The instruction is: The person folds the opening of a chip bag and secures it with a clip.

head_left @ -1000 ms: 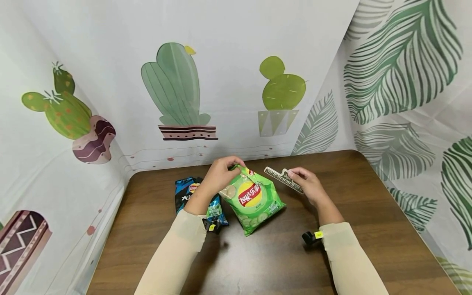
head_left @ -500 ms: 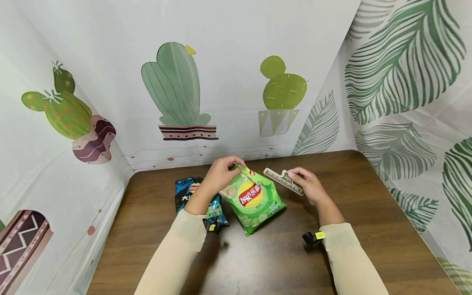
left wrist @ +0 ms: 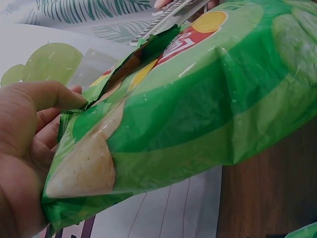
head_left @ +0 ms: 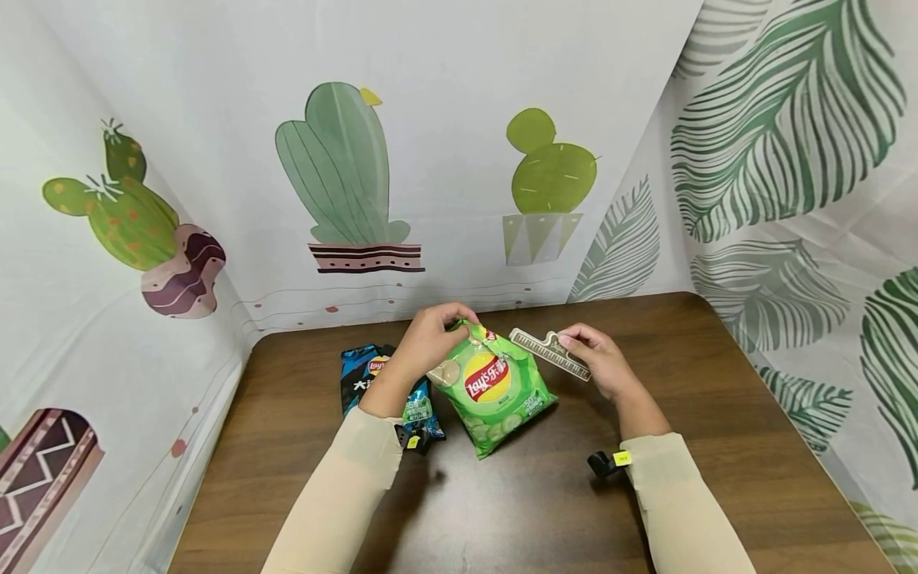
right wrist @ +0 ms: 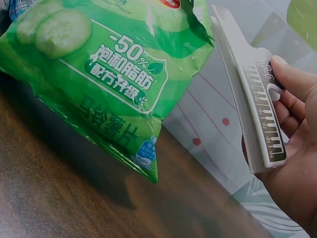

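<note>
A green Lay's chip bag (head_left: 493,387) stands tilted on the brown table (head_left: 731,414); its torn top is open. My left hand (head_left: 429,339) pinches the top left corner of the chip bag (left wrist: 198,109), thumb (left wrist: 47,94) on the edge. My right hand (head_left: 598,359) holds a long pale sealing clip (head_left: 550,351) just right of the bag's top, not touching it. The right wrist view shows the clip (right wrist: 252,106) gripped between thumb (right wrist: 294,79) and fingers, beside the bag (right wrist: 114,69).
A blue chip bag (head_left: 373,383) lies flat on the table under my left forearm. Printed curtains with cacti and leaves close in the table at the back, left and right. Bare wood lies in front of the bags.
The right hand has carried the clip slightly left, closer to the green bag's top. The left hand and bag have barely moved.
</note>
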A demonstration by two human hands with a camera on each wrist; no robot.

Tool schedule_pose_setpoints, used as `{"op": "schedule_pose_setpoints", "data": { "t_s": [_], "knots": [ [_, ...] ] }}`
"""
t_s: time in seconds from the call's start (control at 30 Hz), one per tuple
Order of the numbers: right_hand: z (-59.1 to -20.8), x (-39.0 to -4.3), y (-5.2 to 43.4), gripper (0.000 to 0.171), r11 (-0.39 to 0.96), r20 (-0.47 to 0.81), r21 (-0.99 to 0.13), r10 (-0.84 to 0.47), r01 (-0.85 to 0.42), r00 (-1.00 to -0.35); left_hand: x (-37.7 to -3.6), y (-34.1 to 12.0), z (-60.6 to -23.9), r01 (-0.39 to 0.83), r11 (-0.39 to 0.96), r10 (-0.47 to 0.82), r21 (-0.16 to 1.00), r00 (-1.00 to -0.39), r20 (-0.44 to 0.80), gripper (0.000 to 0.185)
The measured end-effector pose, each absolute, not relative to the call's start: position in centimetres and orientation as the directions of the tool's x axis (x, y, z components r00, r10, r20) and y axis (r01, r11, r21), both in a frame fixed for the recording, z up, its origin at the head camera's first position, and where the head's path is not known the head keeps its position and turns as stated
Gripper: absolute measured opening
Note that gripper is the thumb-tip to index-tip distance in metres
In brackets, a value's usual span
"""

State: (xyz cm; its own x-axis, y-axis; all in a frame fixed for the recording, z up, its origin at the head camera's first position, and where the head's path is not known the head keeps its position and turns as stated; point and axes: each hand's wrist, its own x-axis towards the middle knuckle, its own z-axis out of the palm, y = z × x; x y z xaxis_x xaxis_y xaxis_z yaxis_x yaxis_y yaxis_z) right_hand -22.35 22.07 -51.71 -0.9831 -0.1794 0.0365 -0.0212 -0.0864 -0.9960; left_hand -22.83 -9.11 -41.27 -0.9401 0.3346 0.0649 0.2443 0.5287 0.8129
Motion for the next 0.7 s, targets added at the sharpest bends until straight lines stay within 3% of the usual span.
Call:
{"op": "schedule_pose_setpoints", "data": {
  "t_s": [0.13, 0.33, 0.7],
  "knots": [
    [-51.73, -22.36, 22.0, 0.008, -0.096, 0.056, -0.995, -0.186, -0.039, -0.981, -22.85, -9.14, -41.32, 0.242, 0.522, 0.334, 0.818, -0.94, 0.065, 0.017],
    [-51.79, -22.4, 21.78, 0.015, -0.093, 0.088, -0.993, -0.199, -0.07, -0.976, -22.83, -9.17, -41.35, 0.238, 0.516, 0.331, 0.823, -0.941, 0.064, 0.017],
    [-51.74, -22.41, 21.65, 0.008, -0.096, 0.088, -0.993, -0.251, -0.066, -0.964, -22.91, -9.11, -41.33, 0.217, 0.544, 0.314, 0.811, -0.949, 0.044, 0.016]
  ]
}}
